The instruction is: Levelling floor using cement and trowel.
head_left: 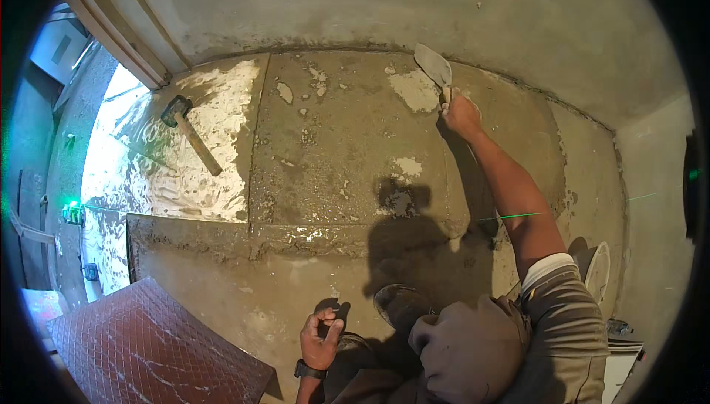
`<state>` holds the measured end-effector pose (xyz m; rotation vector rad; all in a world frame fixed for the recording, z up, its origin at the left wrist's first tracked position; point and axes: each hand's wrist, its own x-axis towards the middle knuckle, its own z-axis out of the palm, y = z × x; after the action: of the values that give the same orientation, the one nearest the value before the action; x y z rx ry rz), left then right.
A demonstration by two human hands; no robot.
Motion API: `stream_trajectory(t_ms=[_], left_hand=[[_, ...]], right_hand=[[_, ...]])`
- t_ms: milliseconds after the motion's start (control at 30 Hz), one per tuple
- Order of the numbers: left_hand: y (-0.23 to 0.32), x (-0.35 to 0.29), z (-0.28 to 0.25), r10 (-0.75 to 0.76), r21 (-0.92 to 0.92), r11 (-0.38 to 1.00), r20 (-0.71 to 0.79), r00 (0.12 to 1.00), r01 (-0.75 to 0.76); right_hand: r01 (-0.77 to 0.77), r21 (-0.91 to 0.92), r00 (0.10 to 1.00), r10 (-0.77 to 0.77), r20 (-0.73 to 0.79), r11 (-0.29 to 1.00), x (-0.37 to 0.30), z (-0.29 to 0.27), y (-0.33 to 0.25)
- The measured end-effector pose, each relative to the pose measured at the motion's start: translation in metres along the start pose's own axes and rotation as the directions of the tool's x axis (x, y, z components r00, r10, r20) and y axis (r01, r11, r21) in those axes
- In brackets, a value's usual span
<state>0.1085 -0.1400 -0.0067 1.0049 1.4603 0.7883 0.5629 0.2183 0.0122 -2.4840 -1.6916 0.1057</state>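
Observation:
My right hand (464,114) is wrapped round the handle of a trowel (434,65). Its pale, leaf-shaped blade lies over the far edge of the wet, muddy tiled floor (347,130), close to the wall. A light patch of mortar (414,91) is beside the blade. Low in the picture, my left hand (320,339) has its fingers curled near my knee, with a tiny pale bit at the fingertips that is too small to name. A mallet (191,134) with a dark head and wooden handle rests on the bright, wet tile at the left.
A large reddish-brown slab (155,348) with a grid pattern stands tilted at lower left. A wall (355,5) bounds the far side, with a door frame (122,27) at far left. Green-lit devices (72,212) sit by the left edge. My shadow falls across the floor.

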Motion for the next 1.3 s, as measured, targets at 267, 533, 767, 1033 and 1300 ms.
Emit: stream_trajectory(t_ms=[267, 533, 767, 1033, 1300], left_hand=[[-0.009, 0.004, 0.001, 0.027, 0.016, 1.0, -0.003, 1.0, -0.027], [0.003, 0.009, 0.008, 0.013, -0.025, 1.0, 0.039, 0.999, -0.012], [0.001, 0.006, 0.012, 0.045, 0.064, 0.997, 0.033, 0.998, -0.047], [-0.001, 0.007, 0.01, 0.035, -0.005, 0.999, 0.019, 0.999, -0.035], [-0.007, 0.006, 0.013, 0.045, -0.033, 0.999, 0.029, 0.999, -0.044]], right_hand=[[0.027, -0.028, 0.999, -0.028, -0.045, 0.999, -0.005, 0.007, 0.01], [0.068, 0.097, 0.998, -0.068, 0.0, 0.993, -0.063, 0.007, 0.031], [-0.005, 0.107, 0.997, 0.013, -0.08, 0.994, -0.032, 0.0, 0.03], [-0.032, 0.099, 0.998, 0.038, -0.057, 0.995, -0.011, 0.008, 0.037], [-0.004, 0.038, 0.998, 0.001, 0.061, 0.999, -0.045, 0.01, 0.036]])
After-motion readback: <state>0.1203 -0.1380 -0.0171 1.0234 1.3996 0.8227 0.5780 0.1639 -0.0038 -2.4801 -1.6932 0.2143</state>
